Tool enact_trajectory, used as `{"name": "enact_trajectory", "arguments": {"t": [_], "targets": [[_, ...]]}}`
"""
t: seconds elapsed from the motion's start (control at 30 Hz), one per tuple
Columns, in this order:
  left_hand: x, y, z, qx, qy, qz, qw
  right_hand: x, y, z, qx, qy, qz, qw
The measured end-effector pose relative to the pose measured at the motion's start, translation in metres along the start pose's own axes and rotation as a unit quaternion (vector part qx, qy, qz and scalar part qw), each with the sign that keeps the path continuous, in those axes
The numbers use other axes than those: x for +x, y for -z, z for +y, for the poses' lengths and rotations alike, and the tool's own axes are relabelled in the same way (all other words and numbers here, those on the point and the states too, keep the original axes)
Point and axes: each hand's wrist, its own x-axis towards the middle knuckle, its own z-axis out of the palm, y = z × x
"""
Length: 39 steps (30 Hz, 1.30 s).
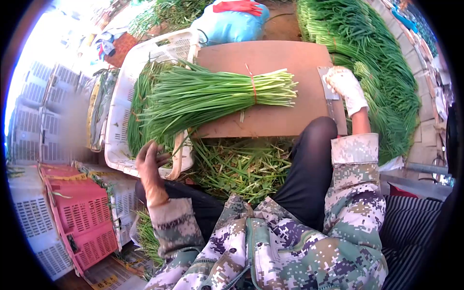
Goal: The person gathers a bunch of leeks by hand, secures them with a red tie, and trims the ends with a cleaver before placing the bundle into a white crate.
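Note:
A bundle of long green stalks (pixel 208 94), tied with a red band near its pale cut ends, lies across the brown board (pixel 270 121). Its leafy tips hang over the white basket (pixel 118 121) on the left. My left hand (pixel 152 164) is bare and apart from the bundle, fingers spread beside the basket's near end. On the board's right edge, my right hand (pixel 345 87) wears a white glove and is closed round the handle of a cleaver (pixel 328 89), its flat blade resting on the board.
Piled green stalks (pixel 382 77) line the right side. Loose trimmings (pixel 241 166) lie below the board, between the knees. A blue sack (pixel 229 24) with a red glove (pixel 237 6) stands beyond it. Red (pixel 84 212) and white crates (pixel 34 212) stand at left.

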Motion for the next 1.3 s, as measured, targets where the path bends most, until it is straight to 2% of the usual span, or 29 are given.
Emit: {"name": "enact_trajectory", "arguments": {"t": [0.07, 0.1, 0.13, 0.2, 0.27, 0.33, 0.4, 0.47, 0.53, 0.6, 0.63, 0.67, 0.7, 0.8, 0.83, 0.87, 0.93, 0.97, 1.0, 1.07, 1.13, 1.17, 1.2, 1.27, 1.3], "targets": [[-0.017, -0.003, 0.014, 0.01, -0.107, -0.012, 0.994, -0.005, -0.048, 0.054, -0.117, 0.12, 0.097, 0.981], [-0.034, -0.021, 0.041, 0.045, -0.145, -0.036, 0.988, -0.01, -0.067, 0.062, -0.145, 0.112, 0.112, 0.977], [-0.039, -0.04, 0.054, 0.044, -0.144, -0.037, 0.988, -0.019, -0.082, 0.066, -0.173, 0.103, 0.127, 0.971], [-0.039, -0.085, 0.073, 0.088, -0.253, -0.115, 0.957, -0.04, -0.086, 0.045, -0.038, -0.052, 0.207, 0.976], [-0.034, -0.135, 0.089, 0.187, -0.312, -0.213, 0.907, -0.042, -0.097, 0.049, -0.052, -0.069, 0.24, 0.967], [-0.017, -0.19, 0.084, 0.264, -0.452, -0.243, 0.817, -0.044, -0.097, 0.046, -0.052, -0.1, 0.214, 0.97], [-0.007, -0.239, 0.086, 0.392, -0.457, -0.299, 0.74, -0.047, -0.099, 0.039, -0.052, -0.131, 0.186, 0.972], [0.0, -0.28, 0.072, 0.473, -0.482, -0.313, 0.668, -0.048, -0.102, 0.033, -0.042, -0.159, 0.093, 0.982], [0.011, -0.314, 0.051, 0.52, -0.517, -0.303, 0.609, -0.042, -0.113, 0.045, -0.032, -0.141, 0.097, 0.985], [0.022, -0.331, 0.027, 0.538, -0.517, -0.303, 0.593, -0.038, -0.12, 0.052, -0.011, -0.135, 0.127, 0.983], [0.026, -0.334, 0.017, 0.576, -0.498, -0.322, 0.562, -0.037, -0.118, 0.051, -0.011, -0.136, 0.125, 0.983], [0.028, -0.336, 0.01, 0.613, -0.477, -0.341, 0.53, -0.037, -0.111, 0.047, 0.019, -0.169, 0.125, 0.978], [0.027, -0.337, 0.0, 0.627, -0.51, -0.299, 0.508, -0.037, -0.103, 0.045, 0.048, -0.202, 0.123, 0.97], [0.023, -0.334, -0.011, 0.64, -0.524, -0.276, 0.49, -0.032, -0.094, 0.051, 0.095, -0.204, 0.096, 0.97], [0.022, -0.333, -0.01, 0.635, -0.54, -0.238, 0.499, -0.03, -0.09, 0.047, 0.07, -0.161, 0.132, 0.976], [0.026, -0.333, -0.007, 0.636, -0.542, -0.231, 0.499, -0.026, -0.087, 0.043, 0.072, -0.156, 0.137, 0.975], [0.032, -0.333, 0.001, 0.62, -0.482, -0.31, 0.536, -0.026, -0.075, 0.037, 0.139, -0.158, 0.2, 0.957], [0.034, -0.328, 0.011, 0.601, -0.489, -0.318, 0.547, -0.022, -0.065, 0.035, 0.233, -0.177, 0.163, 0.942], [0.034, -0.324, 0.021, 0.597, -0.479, -0.314, 0.561, -0.025, -0.056, 0.033, 0.276, -0.149, 0.199, 0.929], [0.036, -0.304, 0.053, 0.515, -0.494, -0.33, 0.618, -0.038, -0.012, 0.006, 0.483, -0.123, 0.164, 0.851], [0.033, -0.293, 0.09, 0.509, -0.459, -0.333, 0.648, -0.045, 0.014, -0.021, 0.537, -0.081, 0.224, 0.809], [0.033, -0.287, 0.103, 0.493, -0.465, -0.325, 0.66, -0.053, 0.03, -0.037, 0.572, -0.088, 0.221, 0.785], [0.033, -0.28, 0.109, 0.462, -0.522, -0.288, 0.656, -0.06, 0.038, -0.049, 0.572, -0.086, 0.219, 0.786], [0.029, -0.269, 0.113, 0.463, -0.582, -0.269, 0.611, -0.069, 0.044, -0.065, 0.598, -0.042, 0.221, 0.77], [0.021, -0.266, 0.108, 0.529, -0.544, -0.275, 0.59, -0.07, 0.038, -0.068, 0.628, -0.013, 0.2, 0.752]]}}
